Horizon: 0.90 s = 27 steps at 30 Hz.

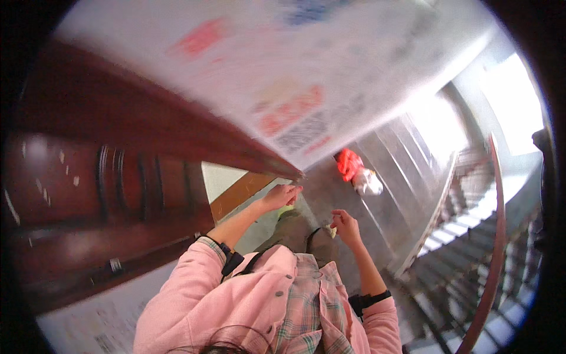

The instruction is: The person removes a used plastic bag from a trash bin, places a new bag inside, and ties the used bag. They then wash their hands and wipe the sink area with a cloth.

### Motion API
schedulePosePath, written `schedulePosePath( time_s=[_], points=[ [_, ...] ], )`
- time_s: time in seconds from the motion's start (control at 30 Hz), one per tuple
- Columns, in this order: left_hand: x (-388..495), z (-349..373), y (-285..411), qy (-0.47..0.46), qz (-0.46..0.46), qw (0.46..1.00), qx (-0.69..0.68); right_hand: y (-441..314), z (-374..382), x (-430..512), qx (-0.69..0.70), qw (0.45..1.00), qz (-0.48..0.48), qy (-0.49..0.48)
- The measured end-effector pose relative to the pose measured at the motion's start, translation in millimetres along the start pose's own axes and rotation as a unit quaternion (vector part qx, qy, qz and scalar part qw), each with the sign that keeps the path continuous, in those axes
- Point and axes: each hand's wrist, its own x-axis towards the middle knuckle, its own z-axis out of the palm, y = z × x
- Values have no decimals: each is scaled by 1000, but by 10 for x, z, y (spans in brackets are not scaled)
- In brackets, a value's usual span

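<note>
My left hand (282,197) is in front of me at the threshold, its fingers loosely extended and holding nothing. It is nearest to the lower end of the dark red door frame (247,150), apparently without touching it. My right hand (346,226) hangs over the landing floor (320,190), fingers loosely bent and nothing visible in them. Beyond it, a red plastic bag (349,163) and a white plastic bag (368,182) lie together on the floor by the stairs. Their contents are hidden.
A dark red door (150,186) stands to my left. Ahead is a white wall (353,57) with blurred red and dark printed marks. Concrete steps (393,146) rise beyond the bags. On the right, a stair railing with a reddish handrail (497,230) curves past a bright window (513,106).
</note>
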Motion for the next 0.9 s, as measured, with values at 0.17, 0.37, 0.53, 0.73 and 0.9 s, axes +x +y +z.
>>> schedulePosePath(
  time_s=[0.17, 0.37, 0.53, 0.73, 0.9],
  points=[
    [-1050, -945, -486, 137, 7, 989, 61, -736, 977, 222, -66, 987, -20, -145],
    [-2445, -2167, -1852, 296, -61, 947, -113, -1571, 2372, 606, -154, 942, -80, -289],
    [-3148, -3439, -2572, 404, -105, 904, -96, -2455, 3211, 999, -249, 904, -153, -311],
    [-2432, -5003, -2537, 445, -46, 874, -190, -3414, 3889, 1930, -289, 885, -215, -295],
    [-1420, -6250, -2428, 487, 31, 870, -64, -4101, 4366, 3121, -272, 886, -234, -292]
  ],
)
